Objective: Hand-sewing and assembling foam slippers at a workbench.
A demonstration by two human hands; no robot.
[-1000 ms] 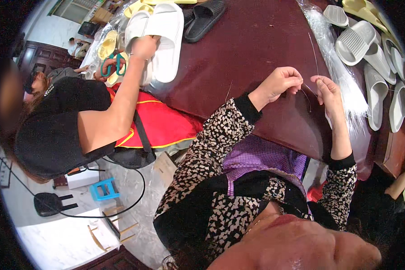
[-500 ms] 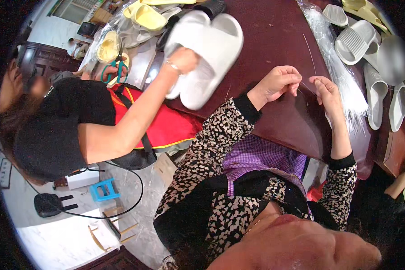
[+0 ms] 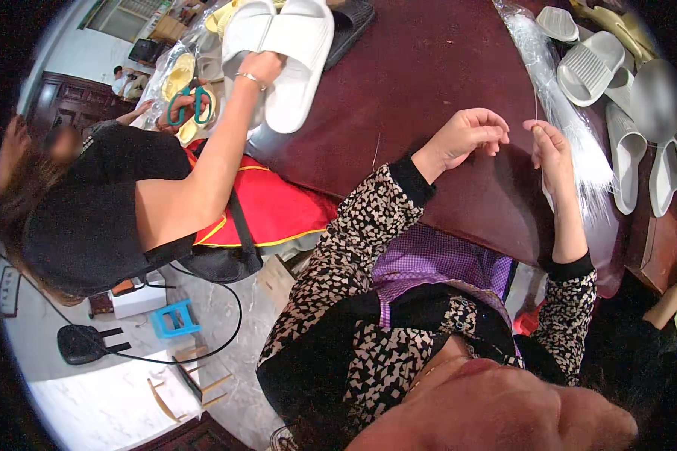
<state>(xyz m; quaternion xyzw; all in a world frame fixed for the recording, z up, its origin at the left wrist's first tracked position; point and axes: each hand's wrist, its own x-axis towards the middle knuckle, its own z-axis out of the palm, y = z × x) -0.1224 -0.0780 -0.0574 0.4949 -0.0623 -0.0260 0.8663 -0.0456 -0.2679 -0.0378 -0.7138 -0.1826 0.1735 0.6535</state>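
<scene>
My right hand (image 3: pixel 552 150) pinches a thin clear strand (image 3: pixel 535 94) between thumb and forefinger; the strand stands up from the fingertips. Beside it, my left hand (image 3: pixel 470 139) is held above the dark red table with loosely curved fingers, their tips apart and nothing visible in them. Just right of my right hand lies a long bundle of clear strands (image 3: pixel 583 154), its far part in clear plastic wrap. Several grey slippers (image 3: pixel 590 69) lie beyond the bundle at the right.
At my left, a co-worker's hand holds a pair of white slippers (image 3: pixel 297 68) over the table (image 3: pixel 421 60); teal-handled scissors (image 3: pixel 192 104) are in their other hand. A black slipper (image 3: pixel 351 30) and yellow slippers (image 3: pixel 179 79) lie at the far left. A blue stool (image 3: pixel 176 319) stands on the floor.
The co-worker's white slippers have moved away and to the left. My left fingers have loosened and parted from the strand, which stays in my right hand.
</scene>
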